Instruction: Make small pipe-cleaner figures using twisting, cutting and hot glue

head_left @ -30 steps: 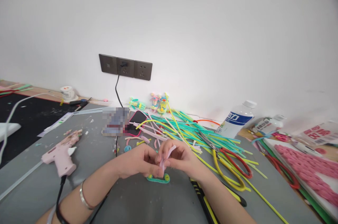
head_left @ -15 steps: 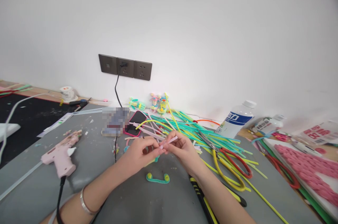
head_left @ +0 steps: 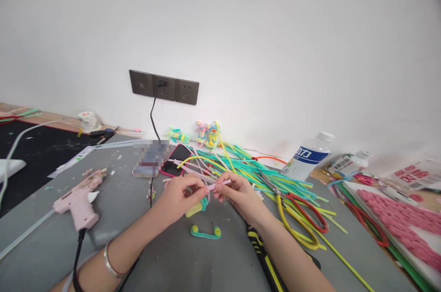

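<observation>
Both of my hands meet over the grey table (head_left: 179,260) on a short pale pink pipe cleaner (head_left: 220,184). My left hand (head_left: 179,198) pinches its left end and also carries a small yellow and teal wrapped piece (head_left: 197,208) under the fingers. My right hand (head_left: 237,193) pinches the pink strip's right part between thumb and forefinger. Just below the hands a teal curved piece with yellow curled ends (head_left: 206,232) lies flat on the table.
A pink glue gun (head_left: 80,199) lies at left with its black cord. A heap of teal and yellow pipe cleaners (head_left: 255,170), yellow and red scissors (head_left: 299,218), a phone (head_left: 176,160), a water bottle (head_left: 308,156) and a tray of pink pieces (head_left: 399,218) lie behind and right.
My hands rose away from the teal curved piece toward the pile. The pink strip, bent upright a second ago, now lies level between my fingers, and the yellow and teal piece shows under my left hand.
</observation>
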Demonstrator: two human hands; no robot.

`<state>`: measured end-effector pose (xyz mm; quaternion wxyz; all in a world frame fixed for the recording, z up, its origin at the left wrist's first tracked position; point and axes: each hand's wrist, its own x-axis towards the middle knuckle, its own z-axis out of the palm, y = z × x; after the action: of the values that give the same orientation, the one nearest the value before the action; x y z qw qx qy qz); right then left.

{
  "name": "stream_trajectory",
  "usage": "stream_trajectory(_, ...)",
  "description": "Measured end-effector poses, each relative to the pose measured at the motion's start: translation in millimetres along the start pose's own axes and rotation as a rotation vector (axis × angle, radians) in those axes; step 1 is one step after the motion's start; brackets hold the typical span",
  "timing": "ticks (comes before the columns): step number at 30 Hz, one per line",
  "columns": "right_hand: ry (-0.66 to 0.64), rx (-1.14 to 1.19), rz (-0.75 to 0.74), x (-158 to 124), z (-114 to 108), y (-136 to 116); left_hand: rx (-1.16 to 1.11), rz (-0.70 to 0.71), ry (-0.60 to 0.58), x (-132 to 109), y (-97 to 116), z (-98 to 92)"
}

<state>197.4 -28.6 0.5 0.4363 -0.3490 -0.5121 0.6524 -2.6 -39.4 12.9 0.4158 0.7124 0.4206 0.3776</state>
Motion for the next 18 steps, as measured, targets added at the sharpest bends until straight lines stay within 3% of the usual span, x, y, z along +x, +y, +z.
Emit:
stream_trajectory(4, 0.003, -0.002, -0.15, -1.1, 5.6, 1.0, -0.203, -0.066, 0.065, 1.0, 1.1, -1.2)
stream_trajectory(11, -0.079, -0.084, -0.316, -8.0, 12.6, 1.5, -0.653, -0.249, 0.021, -0.7, 1.1, 2.1)
stream_trajectory(18, -0.019, -0.213, -0.43, -8.4, 15.4, 5.5, -0.714, -0.273, 0.021, -1.1, 0.5, 5.6)
